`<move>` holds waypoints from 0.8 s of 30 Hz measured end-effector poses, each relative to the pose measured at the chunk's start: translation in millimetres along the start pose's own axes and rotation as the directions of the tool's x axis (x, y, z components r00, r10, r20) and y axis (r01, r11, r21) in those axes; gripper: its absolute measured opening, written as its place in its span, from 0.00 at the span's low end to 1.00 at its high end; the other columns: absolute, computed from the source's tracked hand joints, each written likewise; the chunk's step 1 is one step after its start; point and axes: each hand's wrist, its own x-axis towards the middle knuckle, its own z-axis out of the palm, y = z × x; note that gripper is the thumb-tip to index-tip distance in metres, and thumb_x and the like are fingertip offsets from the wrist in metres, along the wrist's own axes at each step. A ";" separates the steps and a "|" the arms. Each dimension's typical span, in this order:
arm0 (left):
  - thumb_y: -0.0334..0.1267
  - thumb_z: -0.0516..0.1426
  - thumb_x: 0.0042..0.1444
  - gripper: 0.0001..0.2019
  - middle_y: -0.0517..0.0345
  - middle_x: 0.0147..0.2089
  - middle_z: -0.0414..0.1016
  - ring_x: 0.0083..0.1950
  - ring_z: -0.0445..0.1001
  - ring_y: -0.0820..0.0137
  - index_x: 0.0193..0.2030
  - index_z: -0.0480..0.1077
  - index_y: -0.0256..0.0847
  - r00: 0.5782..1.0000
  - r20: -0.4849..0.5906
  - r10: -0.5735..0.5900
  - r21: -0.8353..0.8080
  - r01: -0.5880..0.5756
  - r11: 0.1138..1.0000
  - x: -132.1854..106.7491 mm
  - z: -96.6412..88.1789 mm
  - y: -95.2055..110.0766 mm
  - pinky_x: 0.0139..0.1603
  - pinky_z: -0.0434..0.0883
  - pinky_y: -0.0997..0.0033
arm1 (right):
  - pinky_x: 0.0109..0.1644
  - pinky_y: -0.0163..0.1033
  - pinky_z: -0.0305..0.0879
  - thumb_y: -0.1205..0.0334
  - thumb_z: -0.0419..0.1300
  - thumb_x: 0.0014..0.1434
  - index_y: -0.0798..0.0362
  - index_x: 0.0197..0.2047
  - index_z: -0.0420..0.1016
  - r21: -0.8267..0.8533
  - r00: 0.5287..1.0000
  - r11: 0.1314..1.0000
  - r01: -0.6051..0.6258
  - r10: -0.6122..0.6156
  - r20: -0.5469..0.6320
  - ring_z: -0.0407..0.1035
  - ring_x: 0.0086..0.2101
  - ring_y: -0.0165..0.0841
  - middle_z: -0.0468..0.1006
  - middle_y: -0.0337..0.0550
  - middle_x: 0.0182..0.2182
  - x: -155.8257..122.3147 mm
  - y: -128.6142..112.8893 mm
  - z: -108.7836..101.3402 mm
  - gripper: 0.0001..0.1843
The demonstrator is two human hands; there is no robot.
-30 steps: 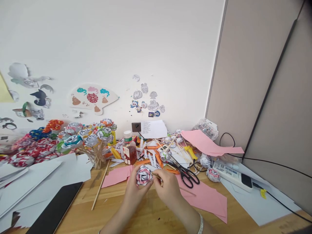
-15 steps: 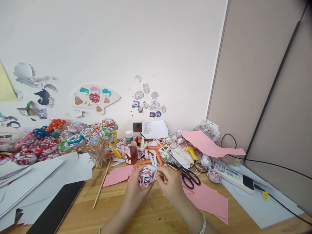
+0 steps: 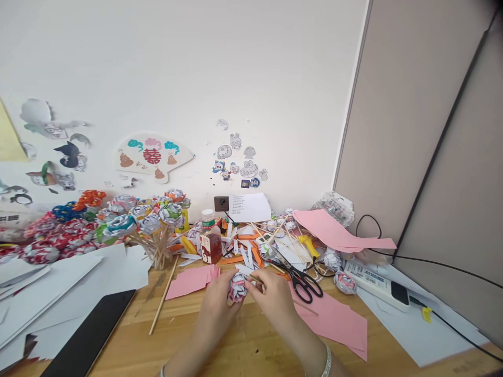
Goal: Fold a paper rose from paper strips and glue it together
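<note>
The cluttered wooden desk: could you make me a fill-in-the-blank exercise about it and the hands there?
The left hand cups a round, pink-and-white flower made of ____.
The metal scissors have looped handles coloured ____.
The clear bottle with a red-and-white label has a ____ lid.
The flat black slab lies on the ____ side of the wooden desk.
Missing words: paper; black; white; left.

The left hand holds a pink-and-white paper flower above the wooden tabletop, while the right hand pinches a thin stick close beside it. Black-handled scissors lie near pink sheets on the right. Beyond the hands, a white-capped bottle stands upright by paper scraps. Many paper flowers crowd the left, behind white sheets.
</note>
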 end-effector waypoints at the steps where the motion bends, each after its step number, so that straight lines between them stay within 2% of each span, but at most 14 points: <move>1: 0.34 0.57 0.50 0.18 0.49 0.42 0.79 0.42 0.77 0.59 0.49 0.67 0.40 1.000 -0.006 0.011 0.012 -0.011 1.000 -0.4 0.4 -0.5 0.41 0.75 0.57 | 0.28 0.32 0.56 0.67 0.62 0.53 0.52 0.31 0.76 0.001 1.000 1.000 -0.013 0.013 0.006 0.71 0.25 0.31 0.79 0.37 0.24 0.0 -0.2 0.2 0.02; 4: 0.34 0.56 0.50 0.18 0.49 0.43 0.79 0.43 0.77 0.58 0.49 0.67 0.40 0.998 -0.030 0.050 0.033 -0.049 0.998 -0.9 1.1 -1.5 0.41 0.75 0.58 | 0.30 0.32 0.58 0.68 0.62 0.54 0.52 0.32 0.76 -0.008 1.000 1.000 -0.021 0.021 0.009 0.73 0.27 0.32 0.80 0.38 0.27 -1.1 0.1 1.4 0.02; 7: 0.34 0.56 0.50 0.18 0.49 0.42 0.79 0.42 0.78 0.58 0.49 0.67 0.40 0.998 -0.038 0.053 0.031 -0.051 0.998 -0.7 1.3 -1.3 0.41 0.75 0.58 | 0.30 0.32 0.57 0.67 0.59 0.56 0.52 0.33 0.75 -0.036 1.000 0.999 0.024 -0.024 0.002 0.73 0.28 0.32 0.80 0.38 0.28 -2.6 1.1 3.0 0.03; 13: 0.34 0.56 0.50 0.18 0.49 0.44 0.78 0.44 0.77 0.58 0.50 0.67 0.41 1.000 -0.016 0.007 -0.003 -0.008 1.000 -0.7 1.7 -0.7 0.44 0.74 0.56 | 0.29 0.33 0.57 0.65 0.54 0.61 0.51 0.32 0.74 -0.095 0.985 0.984 0.149 -0.156 -0.072 0.72 0.26 0.32 0.79 0.38 0.25 -5.3 3.1 7.2 0.09; 18: 0.32 0.54 0.49 0.20 0.47 0.47 0.77 0.47 0.76 0.57 0.51 0.66 0.40 0.997 0.028 -0.069 -0.063 0.071 0.995 -2.1 4.9 -2.6 0.47 0.74 0.53 | 0.28 0.35 0.56 0.67 0.52 0.62 0.51 0.33 0.74 -0.177 0.959 0.957 0.228 -0.252 -0.127 0.72 0.25 0.32 0.79 0.39 0.25 -6.8 5.7 11.7 0.10; 24: 0.31 0.54 0.49 0.20 0.45 0.48 0.76 0.48 0.76 0.57 0.51 0.65 0.39 0.990 0.072 -0.125 -0.133 0.133 0.982 -1.6 5.0 -0.6 0.49 0.73 0.52 | 0.27 0.36 0.56 0.71 0.50 0.61 0.53 0.34 0.74 -0.277 0.930 0.909 0.311 -0.351 -0.106 0.71 0.24 0.34 0.79 0.41 0.25 -7.4 6.8 13.0 0.12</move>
